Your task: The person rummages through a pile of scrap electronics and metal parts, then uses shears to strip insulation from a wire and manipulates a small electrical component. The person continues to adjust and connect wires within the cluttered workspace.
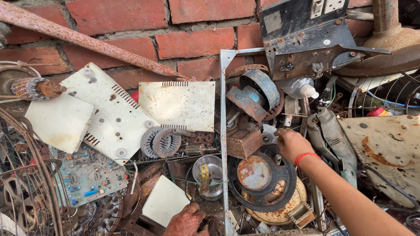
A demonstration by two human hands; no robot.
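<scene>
R hand fingers curled on rusty disc rim, prob heavy/stiff, grab rim; L hand grip unclear.

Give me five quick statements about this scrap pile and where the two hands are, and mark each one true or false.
1. The right hand wears a red band on its wrist. True.
2. The left hand grips the circuit board. False: it sits at the bottom edge by a white panel, well apart from the board.
3. A brick wall stands behind the pile. True.
4. The right hand rests on the wire fan guard. False: it reaches in just above the rusty disc.
5. The pipe leaning on the wall is freshly painted blue. False: it is rusty.
</scene>
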